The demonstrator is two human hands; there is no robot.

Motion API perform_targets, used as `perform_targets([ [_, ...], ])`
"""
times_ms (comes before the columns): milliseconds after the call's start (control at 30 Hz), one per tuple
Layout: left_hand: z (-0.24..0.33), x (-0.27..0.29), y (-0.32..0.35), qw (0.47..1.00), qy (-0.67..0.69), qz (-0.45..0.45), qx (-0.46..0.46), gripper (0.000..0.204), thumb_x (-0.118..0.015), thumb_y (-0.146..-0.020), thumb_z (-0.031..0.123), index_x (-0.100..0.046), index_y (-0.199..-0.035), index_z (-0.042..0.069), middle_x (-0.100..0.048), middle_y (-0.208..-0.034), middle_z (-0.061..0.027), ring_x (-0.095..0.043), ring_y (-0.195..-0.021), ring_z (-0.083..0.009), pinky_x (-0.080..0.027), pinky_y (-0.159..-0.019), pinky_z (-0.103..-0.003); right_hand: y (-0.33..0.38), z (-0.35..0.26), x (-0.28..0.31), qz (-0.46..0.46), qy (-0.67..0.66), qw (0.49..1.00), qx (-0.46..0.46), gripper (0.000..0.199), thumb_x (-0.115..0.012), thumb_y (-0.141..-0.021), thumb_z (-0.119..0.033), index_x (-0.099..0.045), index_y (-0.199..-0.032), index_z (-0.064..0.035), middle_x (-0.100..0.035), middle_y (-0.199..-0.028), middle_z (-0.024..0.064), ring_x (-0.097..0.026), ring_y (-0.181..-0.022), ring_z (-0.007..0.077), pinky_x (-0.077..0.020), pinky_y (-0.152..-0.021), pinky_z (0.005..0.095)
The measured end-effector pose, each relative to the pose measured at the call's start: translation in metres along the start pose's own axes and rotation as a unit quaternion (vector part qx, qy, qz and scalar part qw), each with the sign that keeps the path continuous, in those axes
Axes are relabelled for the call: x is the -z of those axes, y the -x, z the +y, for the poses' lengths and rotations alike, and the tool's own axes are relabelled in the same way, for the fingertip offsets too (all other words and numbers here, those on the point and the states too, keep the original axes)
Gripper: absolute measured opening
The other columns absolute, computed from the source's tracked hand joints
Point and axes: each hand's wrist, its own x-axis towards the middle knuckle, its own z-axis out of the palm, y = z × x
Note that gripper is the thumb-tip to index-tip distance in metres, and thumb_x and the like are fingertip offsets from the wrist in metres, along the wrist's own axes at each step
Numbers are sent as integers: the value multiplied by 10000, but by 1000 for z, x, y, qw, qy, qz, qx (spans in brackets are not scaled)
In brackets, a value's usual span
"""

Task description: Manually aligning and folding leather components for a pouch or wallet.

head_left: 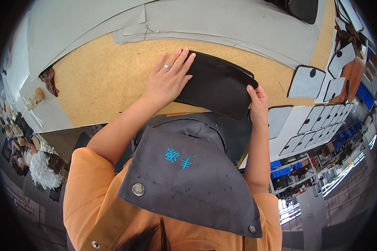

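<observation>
A dark, nearly black flat panel that looks like leather lies on the tan work table, its near edge reaching over the table's front. My left hand rests flat across the panel's left end, fingers stretched out and a ring on one of them. At the opposite end, my right hand pinches the corner between thumb and fingers. That side of the panel is bent a little, and a second dark edge shows just behind it, so it may be two layers. The underside is hidden.
Large grey sheets cover the table's far side, with a black object on them. Pale black-edged pieces lie at the right, several more in rows beyond. A brown scrap sits at the left. Another person is at far left.
</observation>
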Motion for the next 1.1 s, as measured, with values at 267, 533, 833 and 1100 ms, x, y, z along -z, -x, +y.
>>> perform_targets([
  [267,2,1,-8,999,-28,19,-9,521,-592,-836,332,-459,-1315,177,-431,-1319,-46,-401,-1209,-186,-257,-1047,-384,-3,0,-6,28,27,999,9,150,-552,-906,-114,-601,-1003,-11,-592,-792,-17,-534,-703,44,-437,-639,195],
  [533,17,6,-21,995,17,-23,-92,524,-587,-840,300,-453,-1309,108,-383,-1388,-23,-344,-1289,-171,-208,-1075,-395,-1,1,-8,30,36,999,8,162,-560,-903,-125,-601,-1015,-14,-560,-750,-32,-501,-667,32,-411,-612,185],
  [833,18,-1,-31,989,-9,-47,-142,527,-560,-862,316,-436,-1326,100,-399,-1386,-18,-342,-1295,-162,-231,-1072,-390,-8,10,-15,68,56,995,41,165,-575,-905,-167,-623,-921,-10,-531,-653,-64,-441,-567,11,-364,-514,182],
  [1100,33,3,-42,982,-23,-83,-170,529,-574,-846,307,-447,-1305,79,-374,-1403,-18,-337,-1299,-158,-225,-1079,-377,-11,15,-18,102,135,983,70,202,-592,-887,-184,-577,-772,-17,-413,-560,-74,-337,-521,15,-281,-455,214],
])
